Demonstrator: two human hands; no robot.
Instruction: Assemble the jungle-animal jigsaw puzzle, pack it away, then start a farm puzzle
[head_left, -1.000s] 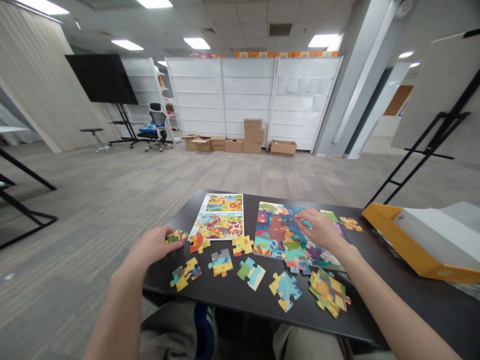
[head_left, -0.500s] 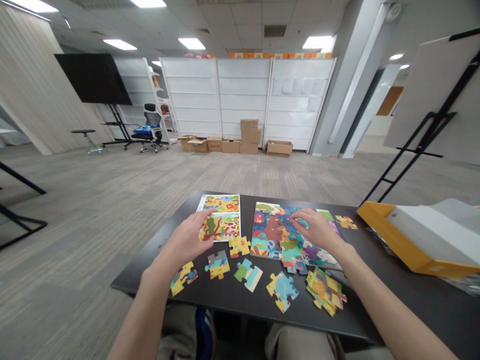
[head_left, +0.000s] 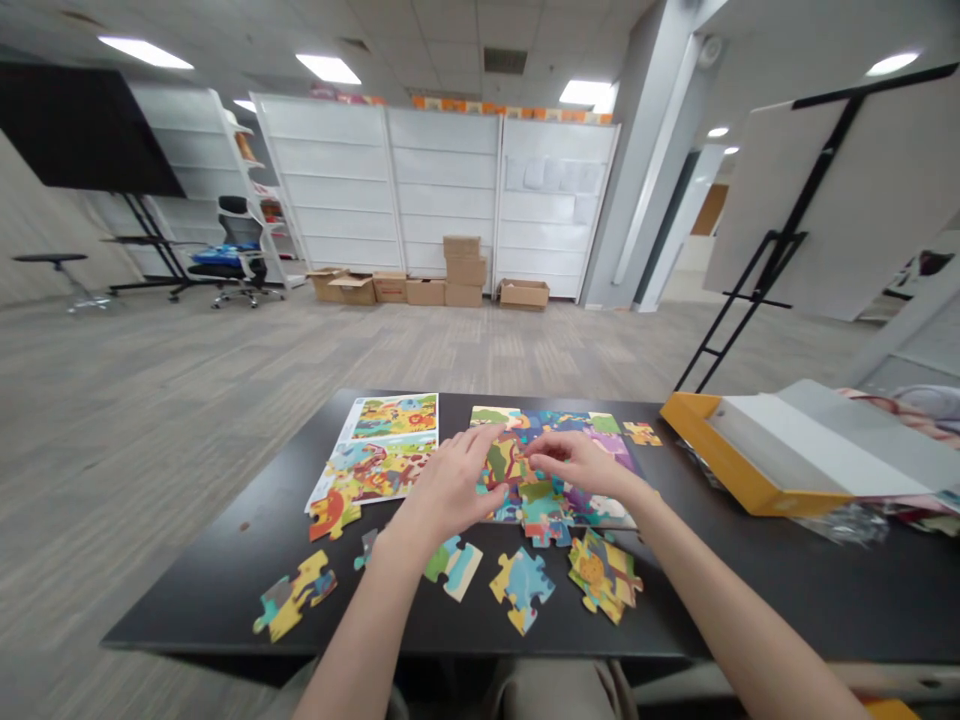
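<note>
A partly built colourful jigsaw (head_left: 592,440) lies in the middle of the black table (head_left: 750,590). My left hand (head_left: 450,485) is over its left edge, fingers pinched on a green and red puzzle piece (head_left: 501,462). My right hand (head_left: 577,465) rests on the jigsaw just right of that piece, fingers curled and touching the puzzle surface. Loose pieces lie along the near edge: a yellow one (head_left: 292,597), a green and cream one (head_left: 457,565), a blue and yellow one (head_left: 521,587) and a small stack (head_left: 604,575).
A printed picture sheet (head_left: 379,450) lies left of the jigsaw, with a red piece (head_left: 330,513) at its corner. An orange box with a white lid (head_left: 787,445) stands at the right. Another piece (head_left: 642,433) lies beyond the jigsaw. Easels, cartons and an office chair stand farther off.
My left hand has moved right from the loose pieces at the table's left, carrying a piece over the picture sheet to the jigsaw. The right hand stayed on the jigsaw. The view shifted right.
</note>
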